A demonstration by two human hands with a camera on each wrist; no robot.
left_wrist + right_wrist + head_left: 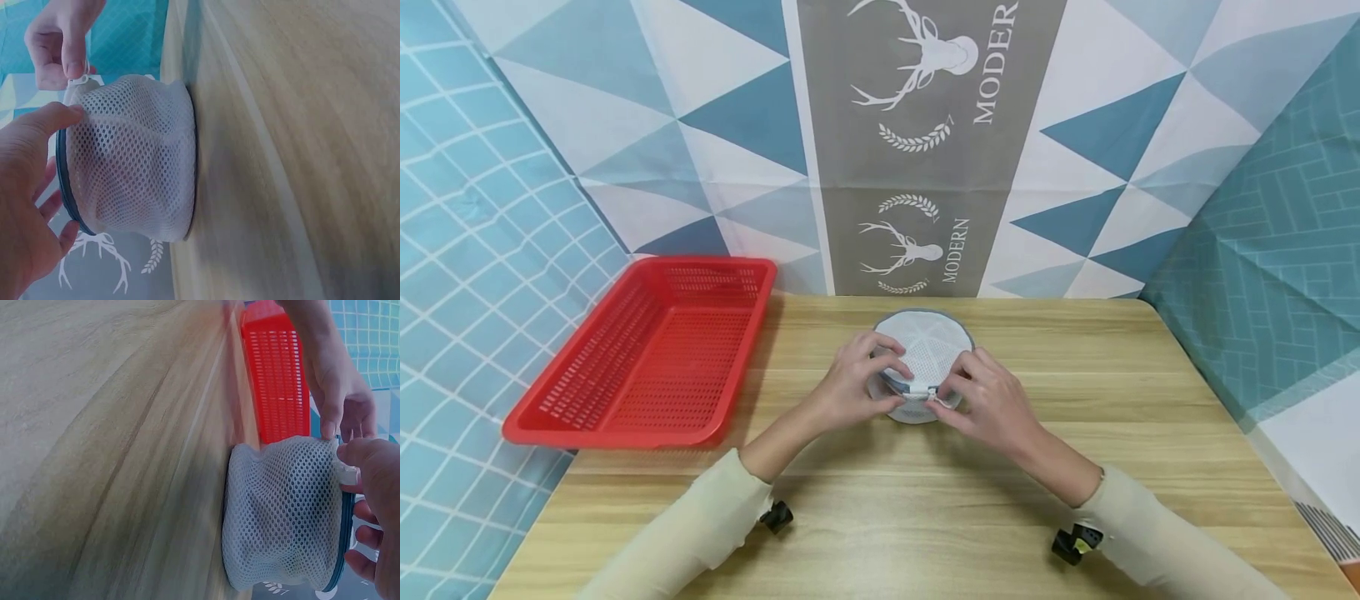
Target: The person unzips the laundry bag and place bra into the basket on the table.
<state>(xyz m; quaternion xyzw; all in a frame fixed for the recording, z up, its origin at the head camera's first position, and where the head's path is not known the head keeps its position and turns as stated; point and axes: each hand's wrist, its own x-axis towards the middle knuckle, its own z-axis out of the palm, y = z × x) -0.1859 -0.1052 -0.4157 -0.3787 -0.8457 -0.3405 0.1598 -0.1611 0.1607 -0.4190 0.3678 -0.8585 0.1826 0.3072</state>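
Observation:
A round white mesh laundry bag with dark blue trim stands upright on the wooden table, its lid facing up. My left hand pinches the left front of its rim between thumb and fingers. At the front right of the rim, my right hand pinches the small white zipper pull. In the left wrist view the mesh side wall is slightly wrinkled. The blue zipper band circles the top edge in the right wrist view. What lies inside the bag cannot be made out.
To the left stands a red plastic basket with slotted walls, at the table's edge. Patterned cloth hangs behind the wooden table. Each sleeve carries a small black device near the wrist.

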